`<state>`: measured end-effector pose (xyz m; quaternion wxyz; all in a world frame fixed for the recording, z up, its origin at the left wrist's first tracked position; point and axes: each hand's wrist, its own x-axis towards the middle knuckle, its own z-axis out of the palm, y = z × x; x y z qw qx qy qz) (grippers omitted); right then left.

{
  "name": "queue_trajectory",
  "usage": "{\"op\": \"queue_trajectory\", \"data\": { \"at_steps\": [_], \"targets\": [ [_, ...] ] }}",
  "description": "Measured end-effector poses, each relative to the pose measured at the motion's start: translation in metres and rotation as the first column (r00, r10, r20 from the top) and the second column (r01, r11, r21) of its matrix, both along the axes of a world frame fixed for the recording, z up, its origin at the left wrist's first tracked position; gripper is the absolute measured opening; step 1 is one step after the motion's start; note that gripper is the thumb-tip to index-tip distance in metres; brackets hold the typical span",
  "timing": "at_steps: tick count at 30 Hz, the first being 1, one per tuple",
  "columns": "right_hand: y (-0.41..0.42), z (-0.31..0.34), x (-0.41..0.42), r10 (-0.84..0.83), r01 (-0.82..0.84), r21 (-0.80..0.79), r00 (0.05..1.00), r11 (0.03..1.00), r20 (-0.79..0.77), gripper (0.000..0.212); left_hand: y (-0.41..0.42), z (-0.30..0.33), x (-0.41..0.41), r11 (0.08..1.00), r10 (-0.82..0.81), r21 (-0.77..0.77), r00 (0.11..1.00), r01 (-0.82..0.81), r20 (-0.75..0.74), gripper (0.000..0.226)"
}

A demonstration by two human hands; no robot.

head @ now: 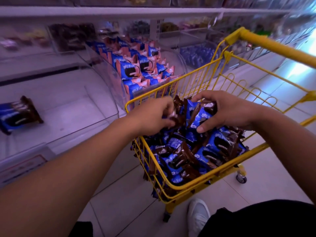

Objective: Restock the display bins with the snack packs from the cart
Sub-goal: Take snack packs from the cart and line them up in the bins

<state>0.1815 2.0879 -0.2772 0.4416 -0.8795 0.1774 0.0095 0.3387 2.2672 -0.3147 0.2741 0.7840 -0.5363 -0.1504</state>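
A yellow wire cart (186, 186) stands on the floor, filled with blue and brown snack packs (179, 161). Both my hands reach into the top of the pile. My right hand (225, 110) grips a bunch of packs (199, 115), fingers curled round them. My left hand (153, 115) is blurred and curls round brown-edged packs at the cart's left side. A clear display bin (82, 134) on the left holds one blue and brown pack (17, 115). The bin behind it (176, 76) is full of blue and pink packs (133, 69).
More clear bins with assorted snacks (71, 36) line the shelf at the back, and a bin of blue packs (196, 55) sits beyond the cart. The cart's yellow handle (277, 47) juts at the upper right. My white shoe (198, 218) stands on the tiled floor beside the cart.
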Motion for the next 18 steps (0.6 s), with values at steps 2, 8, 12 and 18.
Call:
{"op": "queue_trajectory", "data": {
  "at_steps": [2, 8, 12, 18],
  "targets": [
    [0.002, 0.001, -0.001, -0.024, 0.018, 0.075, 0.997, 0.997, 0.075, 0.07, 0.001, 0.008, 0.0, 0.968, 0.128, -0.169, 0.947, -0.183, -0.294, 0.031],
    [0.011, 0.002, 0.001, 0.062, -0.163, 0.351, 0.957, 0.922, 0.282, 0.061, 0.006, 0.026, -0.001, 0.898, 0.154, -0.167, 0.645, -0.407, -0.748, 0.022],
    [0.023, 0.0, 0.01, 0.048, -0.171, 0.308, 0.928, 0.936, 0.369, 0.063, 0.009, 0.03, -0.012, 0.928, 0.039, -0.133, 0.447, -0.347, -0.894, 0.027],
    [0.031, 0.004, 0.013, 0.089, -0.07, -0.068, 0.936, 0.995, 0.34, 0.095, 0.017, 0.038, -0.018, 0.972, 0.023, -0.077, 0.417, -0.222, -0.909, 0.033]
  ]
}}
